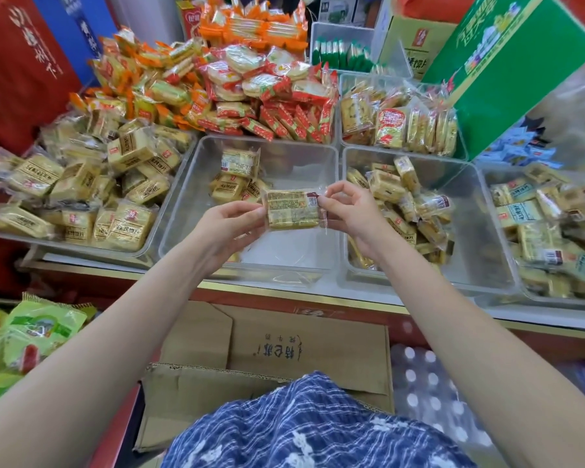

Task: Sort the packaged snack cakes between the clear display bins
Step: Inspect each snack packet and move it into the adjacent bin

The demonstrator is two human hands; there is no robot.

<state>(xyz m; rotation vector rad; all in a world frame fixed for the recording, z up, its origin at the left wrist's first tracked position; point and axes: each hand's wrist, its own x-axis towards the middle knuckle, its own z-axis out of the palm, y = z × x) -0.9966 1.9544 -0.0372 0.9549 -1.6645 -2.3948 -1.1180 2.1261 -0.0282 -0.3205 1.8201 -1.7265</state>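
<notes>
You hold one packaged snack cake (293, 209) up between both hands, above the near half of the middle bin (183, 211). Your left hand (232, 221) pinches its left edge, and your right hand (348, 206) pinches the crimped right end with thumb and forefinger, its other fingers curled loosely above. The printed label side faces you.

You look to be checking which kind it is. Keep both pinches on the wrapper seams rather than the cake, so you do not crush it. Read the label before you choose a bin; the yellow packs look much alike, and the small print is too fine to read from here. Then let one hand go and set the pack down flat rather than dropping it.

The middle bin holds only a few yellow packs (238, 177), gathered at its far left; most of its floor is bare. The left bin (156, 228) is heaped with yellow packs. The right bin (480, 244) holds a loose pile along its left side. A further bin (524, 292) at the far right is also full of yellow packs. Behind these, other bins carry red-wrapped packs (271, 96) and orange-wrapped packs (250, 27).
</notes>
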